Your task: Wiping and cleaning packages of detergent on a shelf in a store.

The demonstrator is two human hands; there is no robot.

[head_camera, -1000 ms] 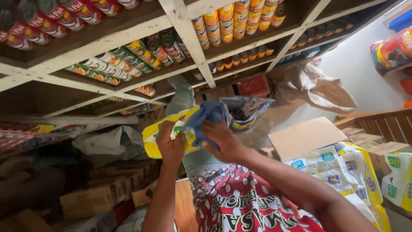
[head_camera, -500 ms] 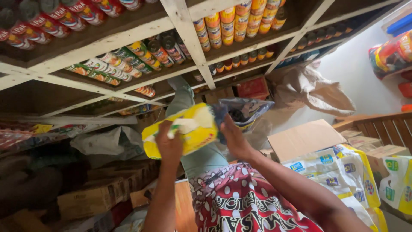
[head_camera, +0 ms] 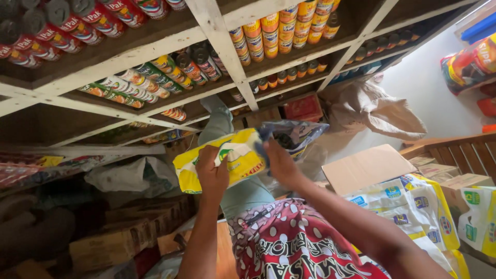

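The left hand [head_camera: 212, 173] is closed around a yellow packet [head_camera: 235, 160], gripping its lower edge near the centre of the view. The right hand [head_camera: 281, 164] pinches the rim of a thin blue plastic bag [head_camera: 297, 137], which opens at about two o'clock from the packet; packet and bag mouth touch. Wooden shelves [head_camera: 217, 31] stacked with tins [head_camera: 268, 31] run across from ten to one o'clock, and a cardboard box [head_camera: 367, 165] sits at three o'clock. As a judgement, this goes best with the bag mouth held taut and wide, and the packet's narrow end entering first so the thin film does not snag or tear.
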